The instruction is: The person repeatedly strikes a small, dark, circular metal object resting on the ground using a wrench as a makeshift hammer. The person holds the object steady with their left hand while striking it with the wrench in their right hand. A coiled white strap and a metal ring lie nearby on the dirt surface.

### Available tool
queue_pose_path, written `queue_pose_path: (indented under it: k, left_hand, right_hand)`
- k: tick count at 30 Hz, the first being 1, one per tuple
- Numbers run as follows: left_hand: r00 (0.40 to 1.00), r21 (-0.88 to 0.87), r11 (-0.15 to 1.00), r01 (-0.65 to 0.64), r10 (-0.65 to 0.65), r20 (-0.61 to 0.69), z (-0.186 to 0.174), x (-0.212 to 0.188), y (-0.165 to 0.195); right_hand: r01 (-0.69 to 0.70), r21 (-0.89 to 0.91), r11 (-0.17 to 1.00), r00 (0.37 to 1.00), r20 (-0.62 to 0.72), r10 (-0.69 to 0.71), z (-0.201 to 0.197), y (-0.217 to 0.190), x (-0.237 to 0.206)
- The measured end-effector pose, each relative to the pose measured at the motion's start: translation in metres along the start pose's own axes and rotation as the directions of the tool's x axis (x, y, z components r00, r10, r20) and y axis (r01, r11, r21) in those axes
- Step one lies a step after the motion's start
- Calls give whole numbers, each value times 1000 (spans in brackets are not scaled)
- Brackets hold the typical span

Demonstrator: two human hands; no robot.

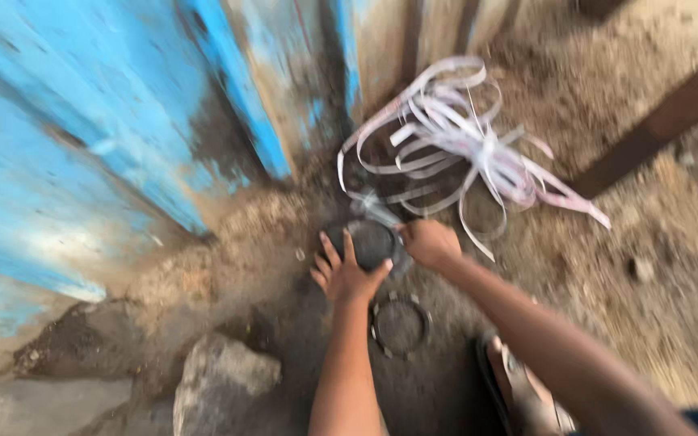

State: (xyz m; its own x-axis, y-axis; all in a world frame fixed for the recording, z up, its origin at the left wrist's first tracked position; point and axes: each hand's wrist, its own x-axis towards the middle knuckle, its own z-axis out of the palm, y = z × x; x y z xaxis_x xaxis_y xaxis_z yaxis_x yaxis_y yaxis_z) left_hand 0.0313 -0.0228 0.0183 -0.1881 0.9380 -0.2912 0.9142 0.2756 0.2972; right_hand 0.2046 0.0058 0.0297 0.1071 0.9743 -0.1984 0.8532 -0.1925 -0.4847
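A: Head view, looking straight down. Left hand (347,274) spread wide, fingers splayed, palm pressed against the near-left edge of a dark round metal part (372,242) lying on the dirt floor (672,307). Blurred, so the exact kind of part hard to tell.

B: And the right hand (430,242)?

A: Closed in a fist at the right rim of that same round part, apparently pinching something small at its edge; what exactly, impossible to tell through the blur.

B: Anything else near the round part?

A: Just nearer the camera than it, one metal ring with small lugs (400,325), flat on the dirt, apart from both hands. Beyond and to the right of the round part, one tangled bundle of pale plastic strapping (462,137). Beyond and to the left, a blue-painted metal wall (82,121), paint worn away low down. Well to the near left, two rocks (220,379). Near right of the ring, one sandalled foot (519,387).

B: How far along, judging by this?

A: Seemingly mid-way: round part held steady and being worked at, the ring lying separate, not yet joined to anything. No tool visible.

B: Count?

A: Two hands, one round part, one ring, one strapping bundle, two rocks, one foot.
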Motion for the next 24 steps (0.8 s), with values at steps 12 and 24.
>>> queue_pose_path:
  k: [12,24]
  left_hand:
    - [1000,84,996,18,-19,18,6,4,0]
    - [978,-154,982,-108,77,-193,4,2,-19]
  right_hand:
    - [105,-203,973,992,92,-88,-5,-4,-4]
    - [-150,463,874,989,64,136,-10,34,-6]
